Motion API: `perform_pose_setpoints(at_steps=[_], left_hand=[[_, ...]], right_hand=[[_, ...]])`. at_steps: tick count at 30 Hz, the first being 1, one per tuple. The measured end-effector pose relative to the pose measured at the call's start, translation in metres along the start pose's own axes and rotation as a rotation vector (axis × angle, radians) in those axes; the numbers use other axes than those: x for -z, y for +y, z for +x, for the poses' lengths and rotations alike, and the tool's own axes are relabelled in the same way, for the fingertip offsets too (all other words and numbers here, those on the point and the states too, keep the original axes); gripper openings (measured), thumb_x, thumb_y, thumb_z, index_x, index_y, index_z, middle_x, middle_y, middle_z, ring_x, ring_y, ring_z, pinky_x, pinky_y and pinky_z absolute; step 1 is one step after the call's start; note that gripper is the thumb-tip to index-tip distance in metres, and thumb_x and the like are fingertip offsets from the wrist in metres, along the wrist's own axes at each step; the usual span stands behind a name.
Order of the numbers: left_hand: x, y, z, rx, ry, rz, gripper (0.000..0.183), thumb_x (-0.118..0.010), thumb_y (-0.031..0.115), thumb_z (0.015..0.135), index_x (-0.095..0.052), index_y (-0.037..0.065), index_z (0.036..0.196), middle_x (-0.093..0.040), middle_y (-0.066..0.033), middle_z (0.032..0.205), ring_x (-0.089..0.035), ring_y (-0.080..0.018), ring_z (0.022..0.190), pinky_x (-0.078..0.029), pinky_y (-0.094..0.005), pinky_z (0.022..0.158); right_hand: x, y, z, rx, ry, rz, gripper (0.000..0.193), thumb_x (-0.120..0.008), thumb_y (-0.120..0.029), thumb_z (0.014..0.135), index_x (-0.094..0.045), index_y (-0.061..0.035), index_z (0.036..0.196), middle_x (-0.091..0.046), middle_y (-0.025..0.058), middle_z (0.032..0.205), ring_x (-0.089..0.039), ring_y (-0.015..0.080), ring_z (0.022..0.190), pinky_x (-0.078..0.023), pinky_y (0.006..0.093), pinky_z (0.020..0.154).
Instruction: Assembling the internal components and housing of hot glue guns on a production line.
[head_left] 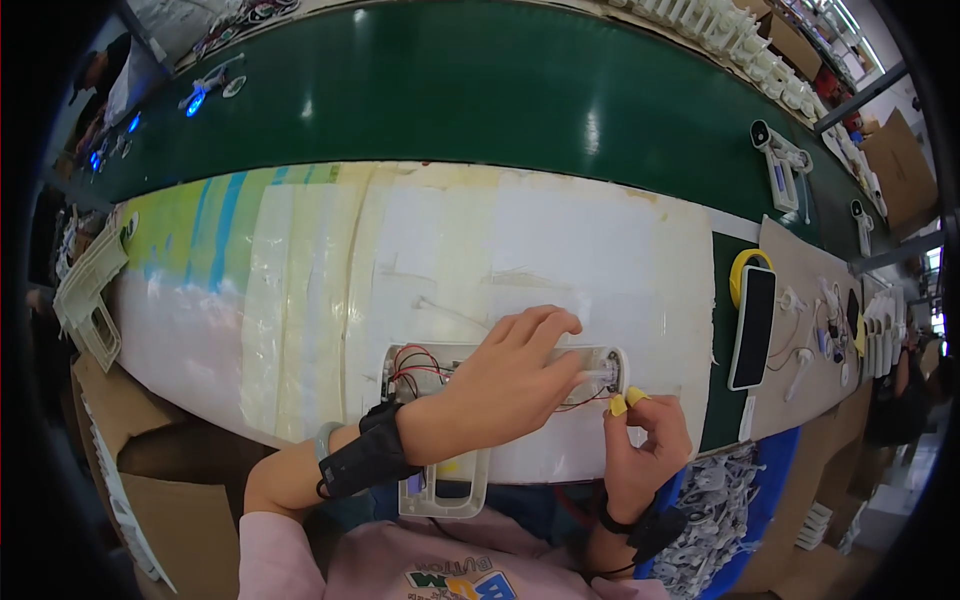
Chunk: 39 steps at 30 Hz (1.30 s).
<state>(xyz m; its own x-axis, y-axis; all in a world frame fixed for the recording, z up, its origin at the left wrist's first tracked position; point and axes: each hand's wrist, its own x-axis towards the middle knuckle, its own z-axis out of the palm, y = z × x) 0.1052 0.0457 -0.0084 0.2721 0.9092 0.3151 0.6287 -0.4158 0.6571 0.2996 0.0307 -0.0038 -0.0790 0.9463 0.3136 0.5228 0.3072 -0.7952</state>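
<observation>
A white plastic device housing (618, 352) lies open on the table before me, its handle loop (478, 492) toward my body. Red and black wires (412, 365) show inside its left end, and more thin wires run toward its right end. My left hand (515, 375) reaches across the housing with bent fingers, gripping it; the thumb side is partly hidden. At the right end, my right hand (648, 440) pinches with yellow covers on thumb and forefinger. The fingertips meet beside the wires and a small part in the housing; what they hold is too small to make out.
A phone-like device (752, 328) and a yellow tape roll (738, 272) lie to the right. Beyond the table runs a green conveyor belt (420, 90) carrying assembled devices (782, 170). A blue bin (770, 500) of small parts stands lower right, cardboard boxes (180, 510) lower left.
</observation>
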Motion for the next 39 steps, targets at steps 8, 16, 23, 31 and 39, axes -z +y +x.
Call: perform_pose_setpoints(at_steps=[8,16,23,31,39], left_hand=[[-0.012,-0.004,-0.008,-0.063,0.082,0.193,0.018,-0.069,0.021,0.085,-0.061,0.005,0.087,-0.056,-0.0122,0.116,-0.053,-0.0321,0.115,-0.046,-0.041,0.09],[-0.013,-0.004,-0.009,-0.035,0.119,0.149,0.018,-0.069,0.022,0.085,-0.062,0.005,0.085,-0.058,-0.0122,0.113,-0.055,-0.03,0.111,-0.046,-0.0395,0.087],[-0.014,-0.004,-0.009,-0.01,0.042,0.191,0.021,-0.07,0.024,0.084,-0.063,0.004,0.085,-0.059,-0.0126,0.109,-0.055,-0.03,0.11,-0.044,-0.0388,0.088],[-0.01,-0.001,-0.01,-0.017,0.058,0.15,0.016,-0.07,0.019,0.079,-0.063,0.005,0.083,-0.059,-0.0123,0.111,-0.055,-0.0308,0.108,-0.045,-0.0391,0.085],[-0.013,-0.002,-0.011,-0.013,0.051,0.151,0.016,-0.07,0.018,0.074,-0.063,0.007,0.083,-0.058,-0.012,0.112,-0.056,-0.03,0.108,-0.045,-0.0385,0.084]], right_hand=[[0.005,0.013,0.002,-0.185,-0.067,0.152,0.017,-0.066,0.016,0.078,-0.057,0.0047,0.088,-0.059,0.0079,0.083,-0.066,0.0146,0.063,-0.055,0.024,0.056],[0.003,0.011,0.005,-0.189,-0.028,0.234,0.017,-0.068,0.014,0.081,-0.056,0.0047,0.088,-0.058,0.0085,0.085,-0.067,0.0148,0.063,-0.056,0.0256,0.054],[0.01,0.014,0.013,-0.175,-0.176,0.107,0.02,-0.068,0.015,0.08,-0.053,0.0033,0.087,-0.056,0.0072,0.084,-0.067,0.0148,0.061,-0.054,0.0241,0.054],[0.011,0.022,0.007,0.094,-0.209,-0.059,0.023,-0.069,0.015,0.078,-0.053,0.0024,0.089,-0.058,0.0091,0.085,-0.067,0.0152,0.062,-0.053,0.0231,0.055],[0.008,0.011,0.006,-0.048,-0.149,0.0,0.024,-0.07,0.016,0.077,-0.053,0.0031,0.088,-0.059,0.0094,0.084,-0.067,0.0152,0.062,-0.05,0.0225,0.055]])
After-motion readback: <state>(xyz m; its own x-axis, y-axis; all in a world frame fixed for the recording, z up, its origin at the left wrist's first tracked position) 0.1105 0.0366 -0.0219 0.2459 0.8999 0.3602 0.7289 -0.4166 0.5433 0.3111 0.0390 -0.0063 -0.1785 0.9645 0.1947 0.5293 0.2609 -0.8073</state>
